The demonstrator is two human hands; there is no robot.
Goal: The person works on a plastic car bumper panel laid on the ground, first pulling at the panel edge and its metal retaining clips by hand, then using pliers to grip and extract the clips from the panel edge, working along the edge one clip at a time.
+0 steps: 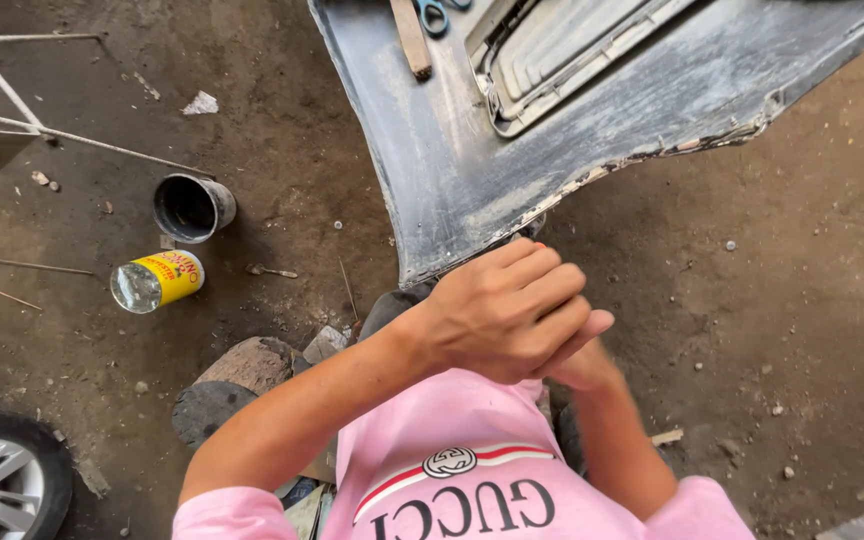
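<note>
My left hand point(507, 305) lies over my right hand point(584, 358), fingers curled, both pressed together in front of my chest above a pink shirt point(452, 440). Whether anything sits between the palms is hidden. Just beyond the hands is the lower corner of a dusty grey car body panel point(452, 160) with a chipped, ragged edge. Resting on top of that panel are a strip of wood point(412, 40) and blue-handled scissors point(437, 14).
On the dirt floor to the left stand a black open can point(192, 207) and a yellow tin point(157, 280) on its side. A car wheel point(2, 480) sits bottom left, a metal frame point(12, 100) top left, flat stones point(242, 375) near my arm.
</note>
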